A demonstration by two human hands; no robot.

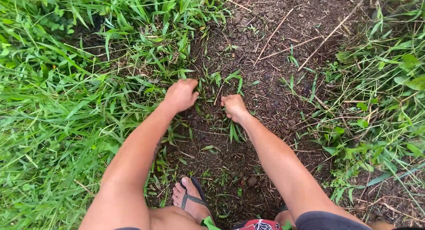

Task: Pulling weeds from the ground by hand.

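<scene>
— Where are the two hands?

— Both are down at the ground. The left hand point(180, 95) sits at the edge of the tall grass point(53, 115), fingers curled into a closed grip around a tuft of blades. The right hand point(233, 107) is just beside it, apart from it, fisted over the bare soil point(248, 57); its grip is closed too, though whether it has a stem inside I cannot tell.

— And the small weeds point(221, 79) between them?

— They grow from the dark earth just ahead of both fists. Their blades stand roughly upright and fan outward, long axis pointing away from the person, up the frame.

— How many things can you count?

— Two hands, two forearms. One foot point(190, 199) in a dark sandal shows at the bottom, toes pointing up the frame. About four long dry stalks point(276, 33) lie on the soil at the top, slanting from lower left to upper right. More leafy plants point(380, 92) line the right side.
</scene>
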